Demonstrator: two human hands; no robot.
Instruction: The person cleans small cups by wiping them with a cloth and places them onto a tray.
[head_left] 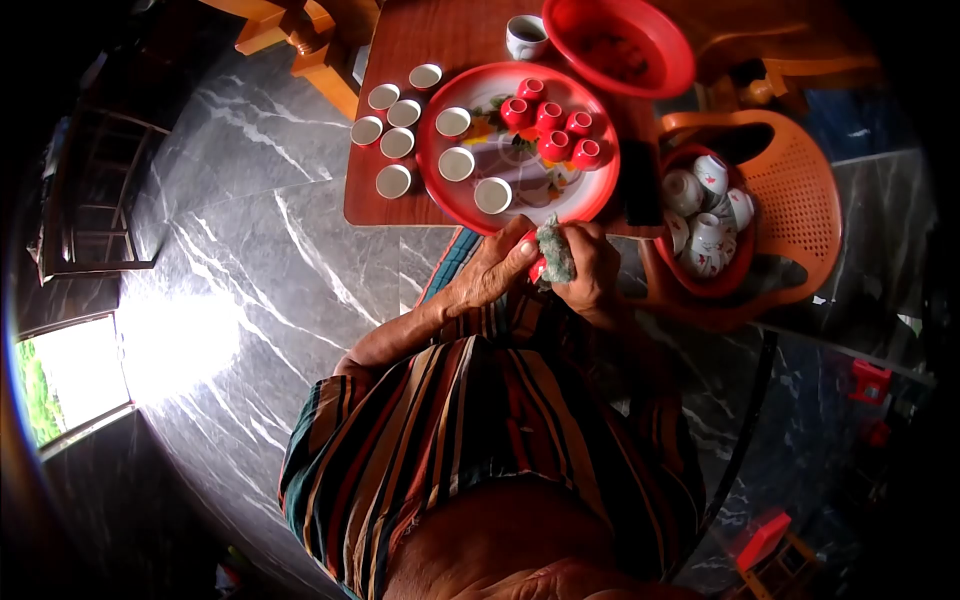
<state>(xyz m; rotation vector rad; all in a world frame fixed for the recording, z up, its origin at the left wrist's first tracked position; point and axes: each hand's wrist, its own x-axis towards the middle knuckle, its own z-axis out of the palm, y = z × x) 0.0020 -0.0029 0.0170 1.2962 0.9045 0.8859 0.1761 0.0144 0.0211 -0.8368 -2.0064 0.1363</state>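
Observation:
My left hand (494, 272) is closed around a small red cup (537, 270), mostly hidden by fingers and cloth. My right hand (592, 268) grips a crumpled grey-green cloth (556, 250) against that cup. Both hands are in front of my body, just off the near rim of a round red tray (436, 190) with a floral white middle. Several red cups (550, 116) lie upside down on the tray's right half. On its left side, 3 cups with white insides (457, 164) stand upright. Several more upright cups (397, 142) are on the table to the left.
The brown wooden table (372, 205) also bears a white mug (526, 38) and a red basin (668, 70) at the back. To the right, an orange plastic chair (800, 200) holds a red tub (752, 262) of white patterned bowls (708, 235). Wooden furniture (325, 70) stands at the far left.

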